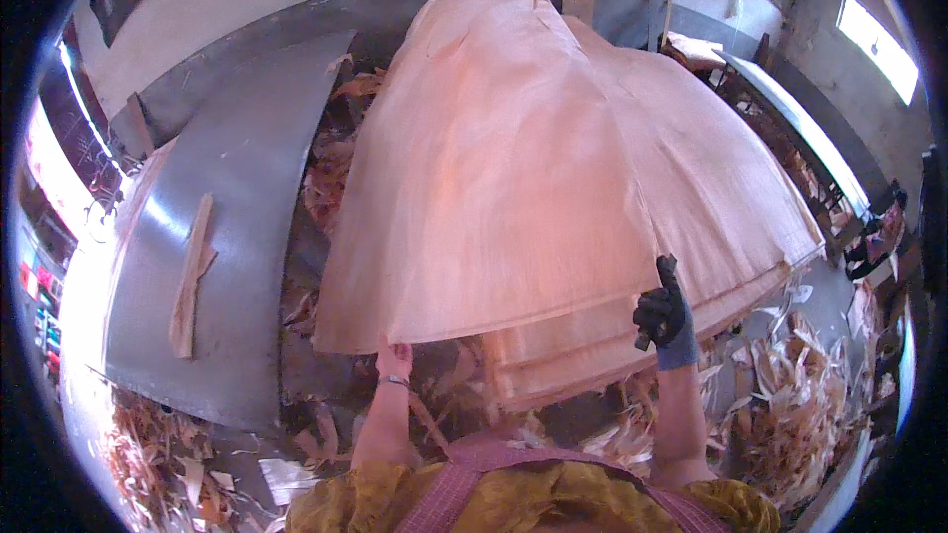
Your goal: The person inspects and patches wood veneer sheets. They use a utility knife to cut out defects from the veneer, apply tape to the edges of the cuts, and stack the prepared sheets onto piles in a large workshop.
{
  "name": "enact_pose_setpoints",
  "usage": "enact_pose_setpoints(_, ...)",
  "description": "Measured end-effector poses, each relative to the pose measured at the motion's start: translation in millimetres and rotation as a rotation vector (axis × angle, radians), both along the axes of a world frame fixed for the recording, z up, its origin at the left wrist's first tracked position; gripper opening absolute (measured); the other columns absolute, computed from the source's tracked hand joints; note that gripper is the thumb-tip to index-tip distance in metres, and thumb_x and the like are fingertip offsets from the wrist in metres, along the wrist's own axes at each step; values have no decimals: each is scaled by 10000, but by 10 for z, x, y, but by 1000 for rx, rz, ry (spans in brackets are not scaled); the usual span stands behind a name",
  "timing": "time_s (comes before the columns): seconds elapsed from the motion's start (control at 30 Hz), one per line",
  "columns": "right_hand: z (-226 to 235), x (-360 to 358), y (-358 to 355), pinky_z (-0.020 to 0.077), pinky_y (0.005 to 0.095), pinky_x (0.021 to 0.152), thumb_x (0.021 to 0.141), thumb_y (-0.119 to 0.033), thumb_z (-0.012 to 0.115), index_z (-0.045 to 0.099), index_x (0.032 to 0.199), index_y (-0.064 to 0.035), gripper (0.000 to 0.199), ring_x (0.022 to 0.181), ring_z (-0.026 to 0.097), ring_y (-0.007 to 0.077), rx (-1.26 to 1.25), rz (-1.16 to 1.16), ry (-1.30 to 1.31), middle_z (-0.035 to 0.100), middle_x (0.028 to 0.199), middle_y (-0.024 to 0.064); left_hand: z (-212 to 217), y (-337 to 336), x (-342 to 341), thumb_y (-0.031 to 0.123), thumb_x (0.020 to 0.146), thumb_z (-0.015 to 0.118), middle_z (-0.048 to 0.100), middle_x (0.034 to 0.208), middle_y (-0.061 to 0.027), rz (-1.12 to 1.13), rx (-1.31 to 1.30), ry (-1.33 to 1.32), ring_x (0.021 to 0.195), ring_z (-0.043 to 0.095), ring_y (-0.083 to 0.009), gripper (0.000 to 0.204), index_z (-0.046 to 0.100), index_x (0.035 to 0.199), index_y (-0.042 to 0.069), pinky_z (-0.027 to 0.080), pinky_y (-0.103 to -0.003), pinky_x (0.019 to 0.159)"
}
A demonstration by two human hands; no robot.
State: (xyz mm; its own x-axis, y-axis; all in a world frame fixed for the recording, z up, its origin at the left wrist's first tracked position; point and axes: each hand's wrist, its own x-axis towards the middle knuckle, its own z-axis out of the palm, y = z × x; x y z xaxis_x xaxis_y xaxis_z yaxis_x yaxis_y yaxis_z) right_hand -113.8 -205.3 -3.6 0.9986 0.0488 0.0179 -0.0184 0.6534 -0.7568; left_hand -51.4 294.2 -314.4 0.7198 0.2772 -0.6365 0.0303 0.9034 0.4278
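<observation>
A large, thin, pinkish-tan wood veneer sheet [494, 197] spreads in front of me, bulging and creased toward its far end. Its near left edge is pinched by my bare left hand [394, 363], a band round the wrist. My right hand [664, 316], in a dark glove with a grey cuff, is closed at the sheet's near right corner, one digit pointing up. A short dark piece sticks out below that fist; its kind is unclear. Under the sheet lies a stack of similar veneer [563, 360], its layered edges showing at the front and right.
To the left stands a smooth grey metal-like table [232, 207] with a narrow wood strip [193, 281] on it. Torn veneer scraps [800, 385] heap on the floor at right, and more scraps [148, 444] at lower left. A long pale-topped bench [800, 128] stands far right.
</observation>
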Motion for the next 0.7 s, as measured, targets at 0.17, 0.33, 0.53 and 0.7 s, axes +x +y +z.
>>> enact_pose_setpoints(0.17,-80,502,-1559,315,204,440,996,-154,451,317,1496,-229,524,454,314,48,-39,-63,53,284,605,-87,642,-897,947,120,845,712,613,693,-14,26,117,-21,596,573,-110,153,594,755,81,502,-241,520)
enact_pose_setpoints(0.33,-19,468,-2989,270,224,377,986,-272,536,496,1369,-271,385,414,310,51,-290,-181,204,318,577,-94,1876,-1962,959,252,902,642,623,696,-1,-180,-33,-237,640,608,-132,193,599,807,89,479,-225,513)
enact_pose_setpoints(0.53,287,746,-3879,248,244,323,883,-471,658,476,833,-237,301,336,336,70,-450,-359,488,348,462,-73,1834,-2361,1154,371,888,628,655,783,-8,-229,249,-76,662,632,-161,257,601,918,117,460,-258,447)
enact_pose_setpoints(0.7,351,690,-5086,257,254,324,871,-444,684,498,861,-218,293,330,344,85,-651,-425,533,350,451,-59,2093,-3714,858,411,859,663,633,824,-5,-173,52,-102,597,599,-151,279,581,947,160,432,-251,402)
